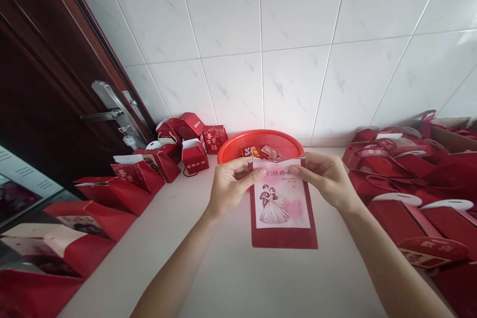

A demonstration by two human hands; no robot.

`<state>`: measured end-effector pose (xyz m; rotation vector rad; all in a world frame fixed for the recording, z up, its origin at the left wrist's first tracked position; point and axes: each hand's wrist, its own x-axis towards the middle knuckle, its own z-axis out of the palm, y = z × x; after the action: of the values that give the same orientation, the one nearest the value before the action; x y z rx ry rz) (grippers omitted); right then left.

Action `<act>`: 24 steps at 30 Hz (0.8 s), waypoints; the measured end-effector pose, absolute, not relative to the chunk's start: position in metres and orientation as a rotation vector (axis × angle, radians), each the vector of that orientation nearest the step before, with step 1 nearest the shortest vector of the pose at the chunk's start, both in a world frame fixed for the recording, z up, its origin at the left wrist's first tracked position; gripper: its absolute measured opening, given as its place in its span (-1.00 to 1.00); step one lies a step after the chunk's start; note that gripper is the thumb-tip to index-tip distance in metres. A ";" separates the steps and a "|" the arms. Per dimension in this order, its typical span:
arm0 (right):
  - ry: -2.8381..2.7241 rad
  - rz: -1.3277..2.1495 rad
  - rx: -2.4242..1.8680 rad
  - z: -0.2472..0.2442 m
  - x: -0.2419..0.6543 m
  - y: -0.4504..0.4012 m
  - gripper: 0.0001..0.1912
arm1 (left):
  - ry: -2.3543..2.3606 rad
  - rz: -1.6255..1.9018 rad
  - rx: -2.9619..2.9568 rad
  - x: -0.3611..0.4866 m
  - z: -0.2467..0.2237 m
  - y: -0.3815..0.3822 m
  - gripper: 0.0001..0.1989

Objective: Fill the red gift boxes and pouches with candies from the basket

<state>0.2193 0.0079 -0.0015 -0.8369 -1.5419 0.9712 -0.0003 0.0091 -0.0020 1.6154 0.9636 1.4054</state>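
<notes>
Between my hands a red paper gift bag (282,203) hangs upright above the table, its printed side towards me. A pink panel on it carries a drawing of a bride and groom under a line of writing. My left hand (233,181) pinches the bag's top left edge between thumb and fingers. At the top right edge, my right hand (324,176) grips it the same way, and the top edge dips slightly in the middle. Behind the bag stands a red plastic basket (261,138) with small wrapped sweets (269,151) in it; its front is partly hidden.
Red bags (112,194) stand in a row along the left edge of the white table (186,253). Small red boxes (196,156) sit at the back left. Many red boxes (406,218) crowd the right side. A tiled wall and a dark door border the table.
</notes>
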 end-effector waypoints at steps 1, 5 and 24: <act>-1.542 0.972 -0.840 -0.002 0.219 0.008 -0.48 | 0.960 1.408 1.629 0.000 -0.002 0.008 -0.71; -1.528 1.005 -0.851 -0.002 0.219 0.007 -0.49 | 0.955 1.416 1.681 0.000 -0.001 0.007 -0.80; -1.461 1.224 -0.749 -0.005 0.218 0.013 -0.59 | 0.968 1.450 1.686 -0.002 -0.002 0.010 -0.68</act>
<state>0.2178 0.0127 -0.0053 -0.7485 -1.4606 1.2242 -0.0020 0.0097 -0.0023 1.6859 0.9680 1.4504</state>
